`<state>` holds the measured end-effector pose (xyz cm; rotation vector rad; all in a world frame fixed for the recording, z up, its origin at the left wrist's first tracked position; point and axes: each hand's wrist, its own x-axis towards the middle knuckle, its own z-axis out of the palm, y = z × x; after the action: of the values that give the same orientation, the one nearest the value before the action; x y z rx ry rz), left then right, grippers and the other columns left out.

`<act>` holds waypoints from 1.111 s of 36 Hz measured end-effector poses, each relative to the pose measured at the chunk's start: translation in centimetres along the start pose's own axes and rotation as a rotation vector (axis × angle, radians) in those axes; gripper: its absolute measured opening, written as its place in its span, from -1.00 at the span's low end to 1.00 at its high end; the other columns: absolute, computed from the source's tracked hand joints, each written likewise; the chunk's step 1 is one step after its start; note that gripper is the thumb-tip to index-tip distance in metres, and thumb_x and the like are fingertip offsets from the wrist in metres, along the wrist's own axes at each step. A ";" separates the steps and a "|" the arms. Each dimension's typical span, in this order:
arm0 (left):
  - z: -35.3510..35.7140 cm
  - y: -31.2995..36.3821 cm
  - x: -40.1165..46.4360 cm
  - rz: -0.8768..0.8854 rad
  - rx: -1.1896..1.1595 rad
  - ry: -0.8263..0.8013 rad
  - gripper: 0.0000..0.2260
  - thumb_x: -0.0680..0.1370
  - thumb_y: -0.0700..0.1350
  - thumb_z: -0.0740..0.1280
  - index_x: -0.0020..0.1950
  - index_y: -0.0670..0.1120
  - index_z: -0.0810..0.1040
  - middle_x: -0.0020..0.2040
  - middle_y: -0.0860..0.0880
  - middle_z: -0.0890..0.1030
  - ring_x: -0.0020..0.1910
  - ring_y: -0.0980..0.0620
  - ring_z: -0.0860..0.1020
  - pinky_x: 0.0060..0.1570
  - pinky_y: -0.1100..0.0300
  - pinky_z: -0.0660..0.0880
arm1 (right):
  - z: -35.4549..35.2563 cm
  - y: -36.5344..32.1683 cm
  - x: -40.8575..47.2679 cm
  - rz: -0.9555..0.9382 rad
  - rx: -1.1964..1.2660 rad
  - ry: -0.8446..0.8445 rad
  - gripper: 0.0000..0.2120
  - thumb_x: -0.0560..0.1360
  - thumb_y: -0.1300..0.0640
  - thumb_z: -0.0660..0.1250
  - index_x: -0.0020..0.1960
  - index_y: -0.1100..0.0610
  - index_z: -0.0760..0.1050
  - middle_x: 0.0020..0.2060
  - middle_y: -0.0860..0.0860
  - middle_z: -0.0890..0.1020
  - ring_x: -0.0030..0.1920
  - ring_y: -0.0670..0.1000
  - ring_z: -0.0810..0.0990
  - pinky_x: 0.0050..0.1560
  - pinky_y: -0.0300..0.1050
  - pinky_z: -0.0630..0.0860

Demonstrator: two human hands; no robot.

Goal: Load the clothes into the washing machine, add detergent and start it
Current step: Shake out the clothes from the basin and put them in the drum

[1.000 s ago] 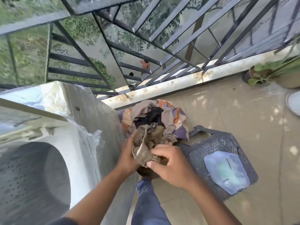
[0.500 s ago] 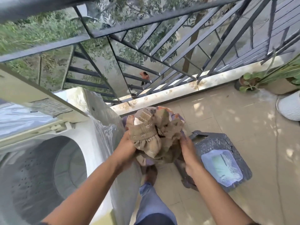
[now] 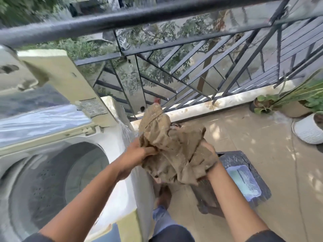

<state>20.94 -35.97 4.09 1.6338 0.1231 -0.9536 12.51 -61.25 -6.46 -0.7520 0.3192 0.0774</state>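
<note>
A crumpled tan garment (image 3: 173,147) hangs in the air between my hands, just right of the washing machine. My left hand (image 3: 138,153) grips its left side with curled fingers. My right hand (image 3: 210,160) holds its right side from beneath and is mostly hidden by the cloth. The white top-loading washing machine (image 3: 122,172) stands at the left with its lid (image 3: 57,79) raised. Its perforated drum (image 3: 52,186) lies open and looks empty. A dark plastic laundry basket (image 3: 244,165) sits on the floor under my right hand, with a pale blue bag (image 3: 243,183) on it.
A black metal railing (image 3: 174,70) with glass panels closes the balcony ahead, above a low white kerb. Potted plants (image 3: 300,100) and a white ribbed pot (image 3: 307,131) stand at the far right. Beige floor tiles (image 3: 262,140) stretch to the right. My foot and leg are below.
Both hands lifted the tan garment up out of the pile on the basket and carried it higher and leftward, toward the machine. The view rose, showing more of the drum and lid.
</note>
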 end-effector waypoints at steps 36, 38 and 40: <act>-29.4 -17.4 -18.5 0.025 0.736 0.455 -0.73 0.45 -0.01 0.39 0.14 0.12 0.59 0.03 0.15 0.70 0.04 0.03 0.67 0.07 -0.02 0.64 | 31.0 27.4 -1.9 0.152 -1.624 -0.239 -0.77 0.49 0.14 0.31 0.15 -0.01 0.54 0.00 -0.03 0.66 0.01 0.03 0.63 0.05 0.02 0.63; -29.2 -18.6 -17.8 -0.085 0.907 0.412 -0.78 0.48 0.06 0.29 0.08 0.09 0.60 -0.02 0.10 0.70 0.01 -0.05 0.68 -0.01 0.00 0.65 | 30.5 28.1 -1.4 0.288 -1.829 -0.319 -0.74 0.54 0.10 0.26 0.21 -0.02 0.52 0.06 0.03 0.66 0.05 0.12 0.63 -0.04 -0.05 0.57; -29.1 -19.7 -17.3 -0.173 1.068 0.380 -0.67 0.47 0.10 0.20 0.13 0.09 0.62 0.04 0.05 0.71 0.03 -0.10 0.69 -0.03 0.01 0.66 | 29.8 29.0 -0.7 0.450 -2.028 -0.400 -0.71 0.57 0.04 0.21 0.24 0.02 0.54 0.15 0.08 0.64 0.12 0.18 0.63 -0.04 -0.04 0.52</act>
<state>13.50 2.18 -0.63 2.8249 -0.0004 -0.8653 14.20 -19.70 -4.97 -2.5965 -0.1106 1.0783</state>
